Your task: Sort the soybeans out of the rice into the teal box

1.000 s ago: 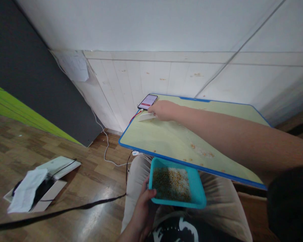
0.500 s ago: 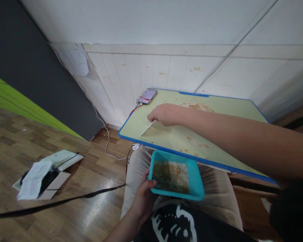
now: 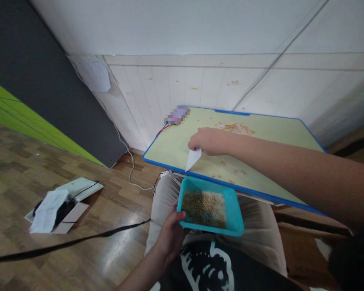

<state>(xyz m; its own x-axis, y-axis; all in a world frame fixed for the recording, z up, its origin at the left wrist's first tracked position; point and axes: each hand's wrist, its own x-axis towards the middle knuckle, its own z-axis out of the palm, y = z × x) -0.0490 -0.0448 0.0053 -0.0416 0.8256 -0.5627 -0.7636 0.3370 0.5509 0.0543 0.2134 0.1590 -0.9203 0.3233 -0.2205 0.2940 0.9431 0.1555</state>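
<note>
Card (image 3: 194, 158) is pinched in the right hand (image 3: 206, 141), fingers closed on its top edge; its tip is pointed down at the blue near edge of the table (image 3: 279, 133), contact can't be told. Tub (image 3: 237, 216), turquoise, is gripped in the left hand (image 3: 172, 224) at its left wall, thumb over the rim. Tub is held over the lap, just off the near table edge; whether it's rested on the thighs can't be told.

Tub contents: yellow kernels (image 3: 203, 205) mixed with small white grains (image 3: 221, 201), spread over the left and middle; a strip of the bottom is left bare at the right. Left part is shaded.

On table: a loose pile (image 3: 235, 128) of kernels and white bits is spread behind the right forearm; a smaller scatter (image 3: 239, 171) is seen in front of it. Phone (image 3: 177, 115) is set at the far left corner, red cable (image 3: 162, 130) attached, screen pixelated.

On floor, left: open white box (image 3: 77, 218), papers (image 3: 50, 210) laid over it, something dark inside, not identifiable.
</note>
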